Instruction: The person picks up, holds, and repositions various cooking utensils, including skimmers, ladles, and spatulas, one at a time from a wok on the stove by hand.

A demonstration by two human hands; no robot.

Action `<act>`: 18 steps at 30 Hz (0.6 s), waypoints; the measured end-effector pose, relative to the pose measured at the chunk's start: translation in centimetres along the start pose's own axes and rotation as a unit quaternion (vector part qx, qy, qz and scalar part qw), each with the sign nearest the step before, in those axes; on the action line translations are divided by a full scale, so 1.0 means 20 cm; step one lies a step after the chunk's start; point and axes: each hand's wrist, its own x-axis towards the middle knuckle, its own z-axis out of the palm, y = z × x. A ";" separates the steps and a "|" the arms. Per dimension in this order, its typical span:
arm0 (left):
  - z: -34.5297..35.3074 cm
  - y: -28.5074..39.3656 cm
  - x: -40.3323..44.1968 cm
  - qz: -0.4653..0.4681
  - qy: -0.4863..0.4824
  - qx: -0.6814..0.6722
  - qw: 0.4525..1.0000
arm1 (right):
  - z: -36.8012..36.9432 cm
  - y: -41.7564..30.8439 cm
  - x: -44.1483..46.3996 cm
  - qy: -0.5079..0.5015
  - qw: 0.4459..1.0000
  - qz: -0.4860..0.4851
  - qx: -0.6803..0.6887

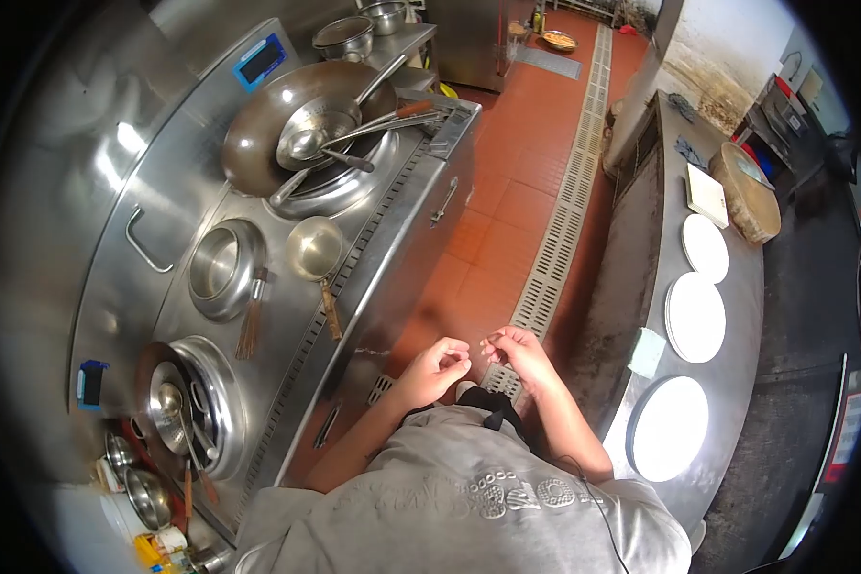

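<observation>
Lower left: small wok (149, 383), ladle (170, 406) parked in it. Upper left: big wok (266, 105), utensils (306, 143) resting inside. Left of centre: scoop (314, 249) flat on stove (285, 311), untouched. Lower centre: left hand (437, 371) loosely curled, right hand (515, 352) likewise, near but apart; can't tell if anything small's pinched. Right: cloth (647, 352), white plates (695, 318) on counter (742, 306), untouched. My read: between steps, nothing visibly finished.
</observation>
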 end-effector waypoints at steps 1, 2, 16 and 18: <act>0.00 0.01 0.03 -0.013 -0.003 0.010 1.000 | -0.02 -0.01 0.01 0.006 1.000 -0.005 0.002; -0.01 0.01 0.05 -0.025 -0.006 0.019 0.999 | -0.04 -0.02 0.02 0.011 1.000 -0.009 0.004; -0.22 0.07 0.73 -0.007 -0.071 -0.049 0.996 | -0.16 -0.31 0.38 0.106 0.993 -0.045 -0.025; -0.30 0.11 0.87 0.002 -0.067 -0.037 0.997 | -0.16 -0.42 0.50 0.106 0.992 -0.057 -0.041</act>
